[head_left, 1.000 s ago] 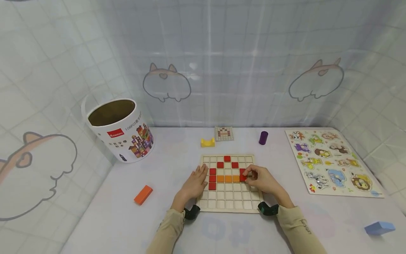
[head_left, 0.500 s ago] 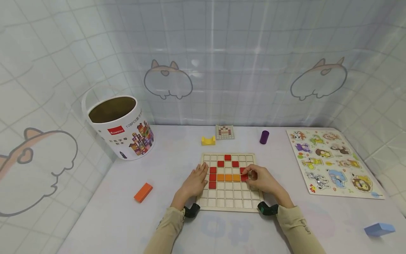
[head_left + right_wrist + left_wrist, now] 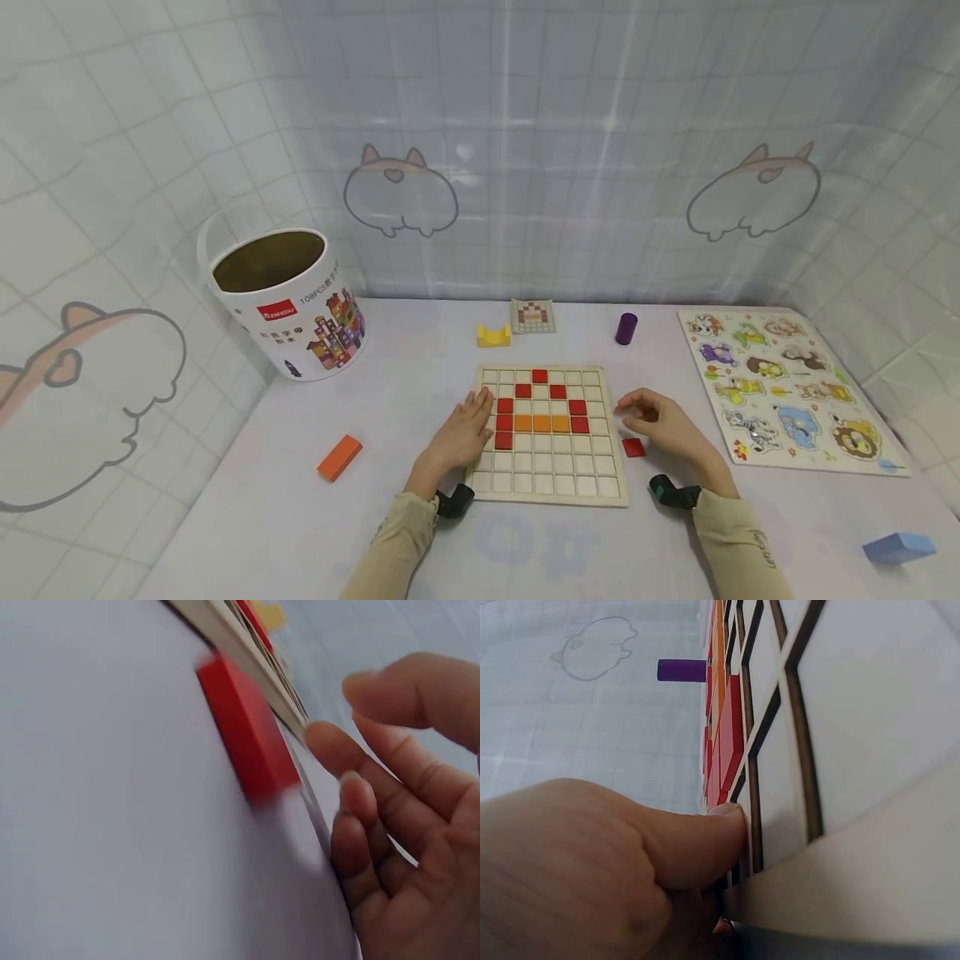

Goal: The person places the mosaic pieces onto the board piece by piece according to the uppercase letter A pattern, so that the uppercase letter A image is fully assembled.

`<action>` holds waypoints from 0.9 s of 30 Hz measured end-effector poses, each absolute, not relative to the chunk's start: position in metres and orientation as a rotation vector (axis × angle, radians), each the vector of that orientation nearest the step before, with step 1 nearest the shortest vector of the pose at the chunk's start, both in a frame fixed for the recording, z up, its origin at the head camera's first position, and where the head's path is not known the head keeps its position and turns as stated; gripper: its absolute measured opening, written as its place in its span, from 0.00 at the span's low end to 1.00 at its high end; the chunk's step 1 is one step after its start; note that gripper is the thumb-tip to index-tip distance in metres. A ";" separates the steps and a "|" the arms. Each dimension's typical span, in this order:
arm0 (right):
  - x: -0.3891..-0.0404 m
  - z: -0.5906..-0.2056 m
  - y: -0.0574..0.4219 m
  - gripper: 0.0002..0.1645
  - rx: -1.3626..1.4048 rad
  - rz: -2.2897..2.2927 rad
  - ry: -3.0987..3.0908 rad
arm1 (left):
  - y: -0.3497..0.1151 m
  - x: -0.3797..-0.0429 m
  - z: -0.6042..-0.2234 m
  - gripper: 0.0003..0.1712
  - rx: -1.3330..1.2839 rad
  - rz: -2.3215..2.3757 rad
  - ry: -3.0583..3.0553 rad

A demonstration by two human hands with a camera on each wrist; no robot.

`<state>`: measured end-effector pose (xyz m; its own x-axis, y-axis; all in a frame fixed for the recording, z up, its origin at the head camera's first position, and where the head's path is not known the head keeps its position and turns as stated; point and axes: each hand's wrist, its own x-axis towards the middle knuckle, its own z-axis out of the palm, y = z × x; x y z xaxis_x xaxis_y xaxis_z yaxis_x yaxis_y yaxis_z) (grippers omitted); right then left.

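Observation:
A wooden grid board (image 3: 543, 483) lies flat, with several red square tiles (image 3: 540, 376) stepped in a peak and three orange tiles (image 3: 542, 424) in a row across it. My left hand (image 3: 459, 429) rests along the board's left edge, fingers straight; in the left wrist view the thumb (image 3: 705, 836) presses near its rim. To the right of the board, my right hand (image 3: 663, 425) hovers with loosely bent fingers holding nothing. Just below its fingertips a loose red tile (image 3: 633, 447) lies on the table, blurred in the right wrist view.
A small pattern card (image 3: 533, 317), a yellow arch block (image 3: 493, 336) and a purple cylinder (image 3: 626, 328) lie behind the board. An orange block (image 3: 340, 457) and a large bucket (image 3: 288, 312) are left. An animal puzzle (image 3: 787, 375) and a blue block (image 3: 898, 547) are right.
My right hand has let go of the red tile in the board's right column and moved right, off the board, uncovering a red tile on the table. My left hand has stayed put.

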<state>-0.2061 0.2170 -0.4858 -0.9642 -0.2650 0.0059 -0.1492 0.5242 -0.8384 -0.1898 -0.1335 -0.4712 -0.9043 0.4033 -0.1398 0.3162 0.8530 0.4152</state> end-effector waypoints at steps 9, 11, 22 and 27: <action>-0.193 -0.494 0.247 0.22 -0.518 -1.425 2.545 | -0.132 -0.190 -0.473 0.34 0.568 0.555 2.810; -0.191 -0.494 0.249 0.24 -0.575 -1.391 2.550 | -0.132 -0.191 -0.473 0.34 0.577 0.551 2.810; -0.191 -0.491 0.241 0.24 -0.599 -1.356 2.563 | -0.134 -0.191 -0.472 0.34 0.572 0.548 2.811; -0.193 -0.488 0.237 0.22 -0.510 -1.328 2.596 | -0.134 -0.191 -0.472 0.34 0.580 0.551 2.820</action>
